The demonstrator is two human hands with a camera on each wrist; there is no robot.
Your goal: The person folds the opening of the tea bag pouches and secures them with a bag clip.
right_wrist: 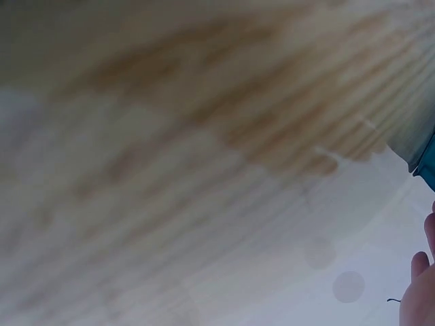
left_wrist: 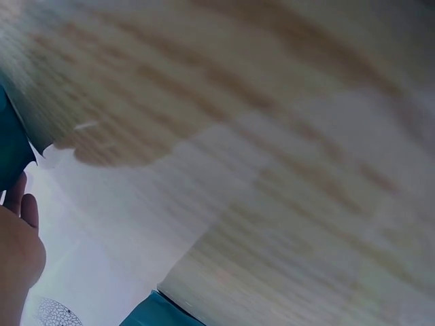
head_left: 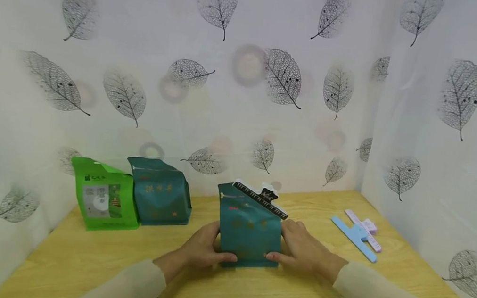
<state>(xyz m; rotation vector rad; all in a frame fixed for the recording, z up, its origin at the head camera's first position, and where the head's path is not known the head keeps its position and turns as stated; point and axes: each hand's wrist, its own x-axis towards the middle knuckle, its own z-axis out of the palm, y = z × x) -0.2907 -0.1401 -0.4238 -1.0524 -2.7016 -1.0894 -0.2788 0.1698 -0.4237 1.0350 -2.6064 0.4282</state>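
Note:
A teal foil pouch (head_left: 249, 242) stands upright on the wooden table in the head view. Across its slanted, folded top runs a sealing clip (head_left: 259, 199), black and white with piano-key markings. My left hand (head_left: 201, 247) grips the pouch's left side, thumb over the lower front and fingers hidden behind. On the opposite side my right hand (head_left: 304, 250) holds it likewise, thumb near the bottom right corner. Only a teal edge of the pouch (left_wrist: 10, 146) shows by the fingers in the left wrist view, and another sliver (right_wrist: 428, 166) in the right wrist view.
At the back left, a bright green pouch (head_left: 108, 204) stands beside a second teal pouch (head_left: 162, 196). A blue clip (head_left: 352, 235) and a pale pink clip (head_left: 373, 239) lie close together on the right. Leaf-printed sheeting (head_left: 241, 121) encloses the table's back and sides.

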